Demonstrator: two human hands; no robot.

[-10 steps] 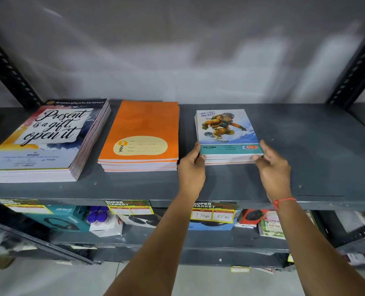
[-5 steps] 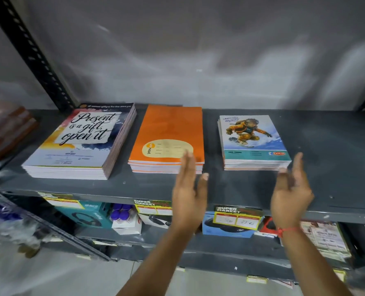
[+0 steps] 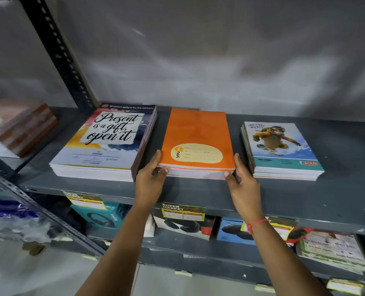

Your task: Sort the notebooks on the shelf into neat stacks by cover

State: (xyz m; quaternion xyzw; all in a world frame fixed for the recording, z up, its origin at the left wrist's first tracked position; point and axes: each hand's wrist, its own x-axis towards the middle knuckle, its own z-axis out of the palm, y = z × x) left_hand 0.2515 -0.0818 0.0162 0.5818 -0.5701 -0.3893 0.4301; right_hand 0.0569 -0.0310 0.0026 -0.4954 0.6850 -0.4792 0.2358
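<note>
Three notebook stacks lie side by side on the grey metal shelf (image 3: 337,189). In the middle is the orange stack (image 3: 196,131) with a cream label. My left hand (image 3: 150,181) cups its front left corner, thumb against the front edge. At the front right corner my right hand (image 3: 243,184) does the same, fingers along the side. A taller stack reading "Present is a gift, open it" (image 3: 106,142) sits to the left. A smaller stack with blue snowboarder covers (image 3: 281,146) sits to the right.
A black perforated upright (image 3: 57,52) rises at the back left, with another notebook stack (image 3: 17,127) on the neighbouring shelf beyond it. A grey wall closes the back. Below, a lower shelf holds headphone boxes (image 3: 100,216) and price tags (image 3: 182,211).
My hands left the blue snowboarder stack, pulled back, then moved left onto the front corners of the orange stack. The view shifted left too.
</note>
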